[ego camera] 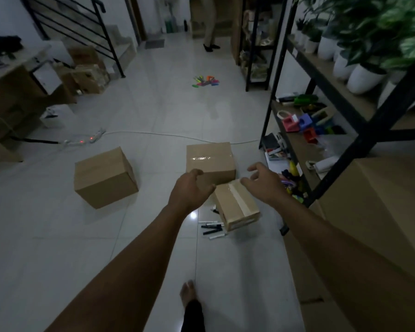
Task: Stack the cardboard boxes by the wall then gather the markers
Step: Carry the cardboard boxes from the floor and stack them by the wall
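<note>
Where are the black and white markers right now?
In the head view the black and white markers lie on the floor tiles, lower centre, against the near left corner of the small taped box, just beyond the left hand.

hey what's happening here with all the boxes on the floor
A person is reaching with both hands toward the small taped box on the tiled floor; the left hand and right hand are open on either side of it, no grip yet. Two bigger boxes, one behind it and one to the left, lie unstacked. Black and white markers lie beside the small box, coloured ones farther off.
</note>
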